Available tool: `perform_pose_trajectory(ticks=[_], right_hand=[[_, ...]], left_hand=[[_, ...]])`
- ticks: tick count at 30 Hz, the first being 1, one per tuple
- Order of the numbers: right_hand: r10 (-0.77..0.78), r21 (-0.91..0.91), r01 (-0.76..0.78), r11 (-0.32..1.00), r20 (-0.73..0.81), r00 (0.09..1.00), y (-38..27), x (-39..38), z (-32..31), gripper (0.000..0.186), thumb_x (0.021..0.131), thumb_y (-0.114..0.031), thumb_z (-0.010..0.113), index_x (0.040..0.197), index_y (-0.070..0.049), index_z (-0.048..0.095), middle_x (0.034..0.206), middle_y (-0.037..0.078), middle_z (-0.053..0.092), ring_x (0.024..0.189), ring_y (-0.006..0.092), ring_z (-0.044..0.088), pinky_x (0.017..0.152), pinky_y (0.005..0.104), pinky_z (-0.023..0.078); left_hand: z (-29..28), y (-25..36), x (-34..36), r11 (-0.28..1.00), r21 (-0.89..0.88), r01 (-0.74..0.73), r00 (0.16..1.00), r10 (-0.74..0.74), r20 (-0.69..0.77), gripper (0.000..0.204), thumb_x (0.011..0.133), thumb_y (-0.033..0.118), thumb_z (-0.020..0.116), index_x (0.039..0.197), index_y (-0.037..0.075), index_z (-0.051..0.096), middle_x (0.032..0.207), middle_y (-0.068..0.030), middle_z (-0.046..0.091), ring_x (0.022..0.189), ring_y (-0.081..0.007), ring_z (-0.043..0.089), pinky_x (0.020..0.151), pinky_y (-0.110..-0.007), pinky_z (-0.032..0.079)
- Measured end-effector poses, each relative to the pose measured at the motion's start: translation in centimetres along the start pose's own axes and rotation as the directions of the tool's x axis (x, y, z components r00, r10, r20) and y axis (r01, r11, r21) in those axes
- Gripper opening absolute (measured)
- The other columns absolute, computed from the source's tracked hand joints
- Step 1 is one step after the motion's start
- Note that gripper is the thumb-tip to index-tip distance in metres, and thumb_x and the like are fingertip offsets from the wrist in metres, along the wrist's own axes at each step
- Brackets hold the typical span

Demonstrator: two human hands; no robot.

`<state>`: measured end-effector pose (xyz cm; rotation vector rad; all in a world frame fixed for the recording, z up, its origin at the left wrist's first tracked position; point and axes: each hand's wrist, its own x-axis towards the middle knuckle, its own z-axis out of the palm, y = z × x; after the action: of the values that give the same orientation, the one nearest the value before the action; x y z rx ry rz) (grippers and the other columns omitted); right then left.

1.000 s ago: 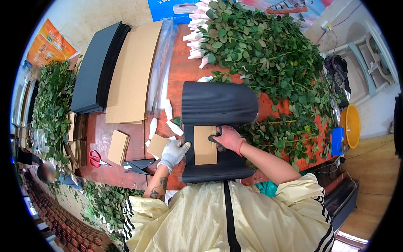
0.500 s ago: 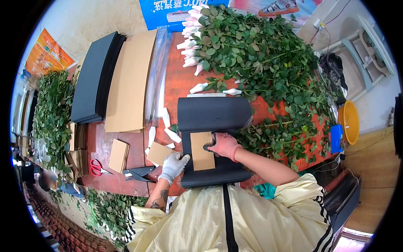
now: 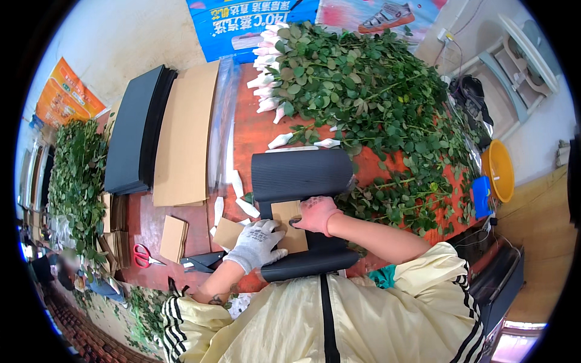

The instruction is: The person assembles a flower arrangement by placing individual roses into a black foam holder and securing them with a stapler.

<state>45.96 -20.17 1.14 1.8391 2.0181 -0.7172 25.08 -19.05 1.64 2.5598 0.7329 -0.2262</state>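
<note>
A small brown cardboard piece (image 3: 296, 240) lies on a black ribbed sheet (image 3: 302, 174) on the red table in front of me. The sheet's far and near ends (image 3: 310, 265) are curled into rolls. My left hand (image 3: 257, 243), in a grey-white glove, lies over the cardboard's left side with its fingers stretched out. Pink-gloved, my right hand (image 3: 318, 216) grips the cardboard's upper right edge, its dark thumb tip on top. Under and beside my left hand another cardboard piece (image 3: 227, 232) shows in part.
Leafy flower stems with white-sleeved heads (image 3: 363, 91) cover the back right. To the left stand black sheets (image 3: 136, 130), large cardboard sheets (image 3: 184, 133), a small cardboard stack (image 3: 173, 238), red scissors (image 3: 144, 256) and a black stapler (image 3: 203, 262). A yellow basin (image 3: 500, 173) sits right.
My left hand has moved rightward from the sheet's edge onto the cardboard, its fingers now spread over it. The right hand stays at the cardboard's right edge. My view has tilted slightly.
</note>
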Motion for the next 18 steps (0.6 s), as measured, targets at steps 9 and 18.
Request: perform_pose_trajectory(ticks=[9,18], right_hand=[[-0.486,-0.323,0.401,0.857,-0.248,0.838,-2.2,-0.4,1.2,0.039,0.082,-0.02,0.047,0.117,-0.002,0.052,0.122,0.016,0.051,0.113,0.0296,0.051,0.092,0.0405,0.041],[-0.421,-0.206,0.39,0.897,-0.137,0.896,-0.6,-0.4,2.0,0.056,0.083,-0.034,0.051,0.129,-0.002,0.043,0.136,0.019,0.041,0.124,0.0358,0.04,0.103,0.0446,0.032]], left_hand=[[1.9,-0.4,1.2,0.998,0.018,0.054,0.998,-0.054,0.02,0.068,0.071,0.041,0.067,0.125,0.004,0.046,0.136,-0.0271,0.033,0.131,-0.043,0.026,0.109,-0.046,0.023],[1.7,-1.0,1.1,0.997,-0.056,0.059,0.997,-0.062,-0.05,0.055,0.069,0.035,0.072,0.114,0.007,0.055,0.131,-0.025,0.038,0.126,-0.0407,0.034,0.106,-0.044,0.028]])
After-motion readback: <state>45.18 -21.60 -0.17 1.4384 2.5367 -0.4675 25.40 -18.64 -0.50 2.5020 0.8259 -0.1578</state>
